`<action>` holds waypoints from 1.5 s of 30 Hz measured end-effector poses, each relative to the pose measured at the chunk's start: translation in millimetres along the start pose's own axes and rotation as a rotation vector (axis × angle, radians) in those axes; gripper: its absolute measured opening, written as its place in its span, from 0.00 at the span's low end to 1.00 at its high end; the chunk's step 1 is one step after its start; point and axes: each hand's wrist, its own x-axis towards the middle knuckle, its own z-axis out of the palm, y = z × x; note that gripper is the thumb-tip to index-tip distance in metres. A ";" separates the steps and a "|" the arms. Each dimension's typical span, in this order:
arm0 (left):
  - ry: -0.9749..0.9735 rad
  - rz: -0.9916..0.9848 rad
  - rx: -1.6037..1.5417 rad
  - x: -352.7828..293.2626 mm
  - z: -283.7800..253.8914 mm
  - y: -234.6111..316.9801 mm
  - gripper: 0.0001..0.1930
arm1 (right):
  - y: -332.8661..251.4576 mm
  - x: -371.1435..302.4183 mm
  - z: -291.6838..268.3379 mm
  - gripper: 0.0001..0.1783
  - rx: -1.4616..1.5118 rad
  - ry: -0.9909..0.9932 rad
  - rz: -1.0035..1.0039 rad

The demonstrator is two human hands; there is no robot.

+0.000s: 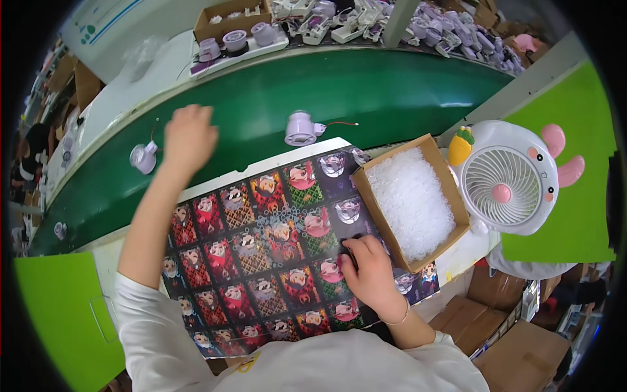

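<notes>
My left hand [189, 138] is over the green conveyor belt, its back toward me and its fingers slightly blurred and partly hidden. Below and left of it a small lilac fan motor housing [142, 159] with a thin wire lies on the belt. Another lilac housing [300, 129], with a red wire, stands on the belt to the right. My right hand [371, 273] rests over the picture-printed mat [251, 294], fingers curled around a small black object [350, 253] whose kind I cannot make out. Many small clear rings [282, 228] are scattered on the mat.
Right of the mat stands a cardboard box [462, 225] filled with small clear plastic pieces [411, 202]. Beside it is a white fan with pink ears [506, 179]. Beyond the belt are a tray of lilac housings [235, 40] and piled plastic parts [450, 32].
</notes>
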 end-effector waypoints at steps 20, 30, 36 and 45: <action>0.300 -0.018 -1.092 -96.8 -57.1 29.5 0.12 | -57.8 4.8 52.4 0.13 -0.017 -0.153 -0.273; 0.092 0.179 -0.868 -297.5 -48.3 123.6 0.08 | -49.6 14.4 52.3 0.04 0.074 -0.155 -0.218; 0.297 0.326 -1.050 -290.1 -55.0 138.8 0.13 | -81.7 -22.1 -12.6 0.07 0.617 -0.216 -0.281; 0.337 0.384 -0.982 -277.2 -74.6 139.1 0.15 | -92.0 -38.3 -27.8 0.14 0.445 -0.166 -0.456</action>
